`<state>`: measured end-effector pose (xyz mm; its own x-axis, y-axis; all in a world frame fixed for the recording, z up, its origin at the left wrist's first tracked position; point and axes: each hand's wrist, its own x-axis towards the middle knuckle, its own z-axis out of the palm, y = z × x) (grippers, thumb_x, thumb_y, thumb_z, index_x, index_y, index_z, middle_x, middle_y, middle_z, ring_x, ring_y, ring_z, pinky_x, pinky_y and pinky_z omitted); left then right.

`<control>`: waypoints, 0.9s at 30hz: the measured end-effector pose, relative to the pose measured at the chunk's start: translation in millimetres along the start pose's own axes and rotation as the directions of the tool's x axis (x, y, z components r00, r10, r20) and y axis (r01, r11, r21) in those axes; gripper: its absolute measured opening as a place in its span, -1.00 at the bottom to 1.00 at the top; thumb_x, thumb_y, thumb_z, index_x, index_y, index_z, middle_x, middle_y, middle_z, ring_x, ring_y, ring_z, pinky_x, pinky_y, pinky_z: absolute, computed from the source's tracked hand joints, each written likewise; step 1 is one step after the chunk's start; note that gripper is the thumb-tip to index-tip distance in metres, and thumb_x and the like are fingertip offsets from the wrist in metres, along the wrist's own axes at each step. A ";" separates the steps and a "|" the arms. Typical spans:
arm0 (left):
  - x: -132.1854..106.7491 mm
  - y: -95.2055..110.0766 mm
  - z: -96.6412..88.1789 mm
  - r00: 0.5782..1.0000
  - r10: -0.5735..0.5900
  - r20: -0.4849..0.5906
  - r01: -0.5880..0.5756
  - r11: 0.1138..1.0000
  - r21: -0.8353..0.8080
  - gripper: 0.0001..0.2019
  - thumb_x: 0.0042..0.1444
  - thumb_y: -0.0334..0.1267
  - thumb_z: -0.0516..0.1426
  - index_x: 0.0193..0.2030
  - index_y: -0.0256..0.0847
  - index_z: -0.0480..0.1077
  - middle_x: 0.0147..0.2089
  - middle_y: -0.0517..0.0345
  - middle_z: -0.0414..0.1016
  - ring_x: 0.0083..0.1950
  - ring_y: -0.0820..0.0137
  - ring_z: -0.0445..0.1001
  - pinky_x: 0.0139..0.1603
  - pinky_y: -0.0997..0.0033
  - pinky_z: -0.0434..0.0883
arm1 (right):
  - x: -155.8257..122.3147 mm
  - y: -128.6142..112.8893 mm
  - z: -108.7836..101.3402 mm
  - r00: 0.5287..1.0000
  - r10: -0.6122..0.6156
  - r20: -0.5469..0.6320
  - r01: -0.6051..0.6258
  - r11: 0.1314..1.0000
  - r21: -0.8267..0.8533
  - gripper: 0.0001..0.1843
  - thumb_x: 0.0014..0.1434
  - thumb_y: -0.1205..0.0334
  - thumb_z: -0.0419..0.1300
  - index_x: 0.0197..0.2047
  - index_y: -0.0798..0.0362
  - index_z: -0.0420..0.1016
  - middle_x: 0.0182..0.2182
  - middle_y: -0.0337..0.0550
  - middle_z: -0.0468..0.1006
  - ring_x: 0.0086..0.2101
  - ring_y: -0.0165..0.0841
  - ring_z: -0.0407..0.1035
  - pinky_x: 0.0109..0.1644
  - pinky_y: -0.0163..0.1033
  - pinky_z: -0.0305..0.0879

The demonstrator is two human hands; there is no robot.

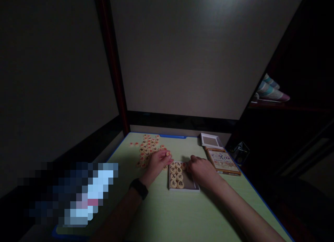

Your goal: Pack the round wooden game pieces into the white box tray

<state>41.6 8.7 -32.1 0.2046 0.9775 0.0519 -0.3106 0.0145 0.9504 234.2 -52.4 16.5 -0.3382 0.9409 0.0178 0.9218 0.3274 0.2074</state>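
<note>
My left hand [157, 162], a dark watch on its wrist, pinches a round Chinese chess piece [168, 153] above the far left corner of a shallow box [187, 182]. Inside the box, wooden pieces with black characters [180, 177] stand in two columns along the left side. A piece with a reddish mark [184, 166] lies at the start of a third column. Beside it, my right hand [200, 169] is curled over the box's right side; its fingertips are hidden. Loose pieces [148, 144] with red or black characters lie scattered beyond my left hand.
At the table's right are a white open tray [211, 141] and a printed Chinese chess box [223, 161]. A dark shiny object [240, 152] stands past the right edge. Walls close off the back and left of the green table [161, 214]. A blurred-out patch covers the lower left.
</note>
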 end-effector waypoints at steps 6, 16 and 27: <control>0.0 1.6 0.8 1.000 0.000 0.002 0.000 0.998 0.056 -0.61 -0.23 -0.15 0.44 -0.30 -0.30 0.48 -0.36 0.11 0.58 -0.41 0.36 0.59 -0.29 0.36 0.59 | 1.5 1.2 1.7 0.999 0.032 -0.023 -0.032 0.999 -0.006 -0.72 0.32 0.35 0.01 -0.21 0.18 0.57 -0.24 0.14 0.54 -0.24 -0.17 0.52 -0.24 -0.22 0.35; -4.5 6.5 0.1 0.999 0.023 0.035 -0.028 0.988 0.153 -0.61 -0.23 -0.21 0.42 -0.24 -0.25 0.46 -0.40 0.13 0.59 -0.41 0.36 0.58 -0.48 0.52 0.44 | 1.8 5.2 1.1 0.997 0.077 -0.018 -0.077 0.997 0.034 -0.76 0.31 0.32 0.05 -0.16 0.14 0.55 -0.21 0.08 0.55 -0.24 -0.22 0.53 -0.23 -0.26 0.32; -9.3 10.9 13.4 0.989 0.060 0.138 -0.085 0.979 0.184 -0.60 -0.40 -0.31 0.48 -0.39 -0.26 0.44 -0.42 0.14 0.57 -0.36 0.40 0.54 -0.31 0.47 0.46 | -4.0 1.4 -5.7 0.925 -0.116 -0.362 0.289 0.832 0.473 -0.63 0.24 0.34 0.17 0.12 0.02 0.45 -0.07 -0.05 0.51 -0.17 -0.31 0.47 -0.10 -0.29 0.36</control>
<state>48.7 -3.1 -18.0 0.3116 0.9382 0.1505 -0.1504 -0.1077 0.9827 235.8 -56.2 22.3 -0.4880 0.8011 0.3466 0.7591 0.5855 -0.2846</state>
